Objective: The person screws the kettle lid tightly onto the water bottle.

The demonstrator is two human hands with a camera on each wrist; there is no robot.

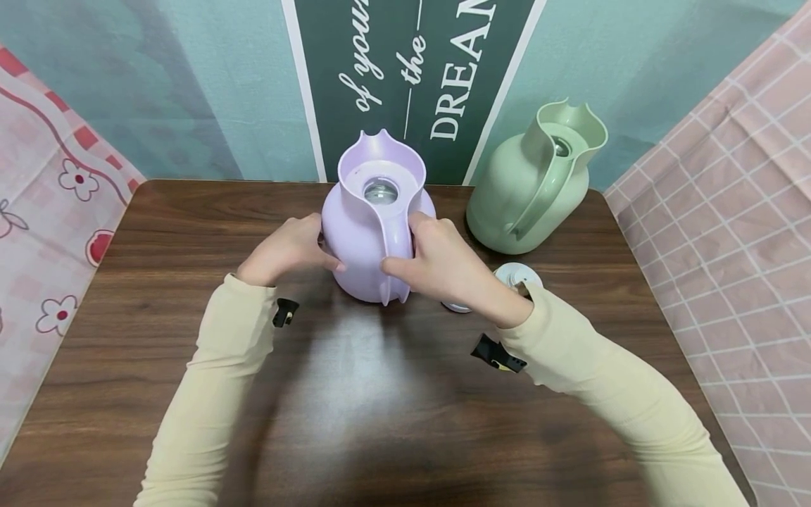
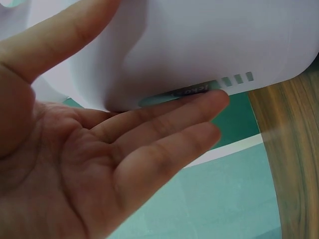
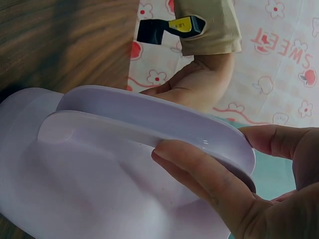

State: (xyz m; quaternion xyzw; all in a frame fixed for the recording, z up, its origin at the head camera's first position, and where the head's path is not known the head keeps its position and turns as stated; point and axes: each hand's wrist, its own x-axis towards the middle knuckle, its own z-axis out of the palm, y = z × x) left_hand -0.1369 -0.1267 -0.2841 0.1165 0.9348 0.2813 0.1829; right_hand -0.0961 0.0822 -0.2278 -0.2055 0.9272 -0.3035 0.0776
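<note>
A lilac thermos jug (image 1: 357, 246) stands upright at the back middle of the table, its top uncovered so that the round glass mouth (image 1: 381, 191) shows. My right hand (image 1: 443, 260) pinches the jug's handle (image 3: 124, 117) between thumb and fingers. Against the jug's left side lies my left hand (image 1: 288, 246); in the left wrist view its fingers (image 2: 164, 119) are nearly straight along the wall, beside a small printed label (image 2: 194, 89). Partly behind my right forearm are a white round lid-like piece (image 1: 521, 272) and a second one, mostly hidden (image 1: 457, 308).
A pale green thermos jug (image 1: 500, 201) of the same shape stands at the back right, its top also uncovered. Behind the wooden table (image 1: 355, 422) hangs a teal cloth with a lettered dark panel (image 1: 412, 84). Patterned pink cloths hang at both sides.
</note>
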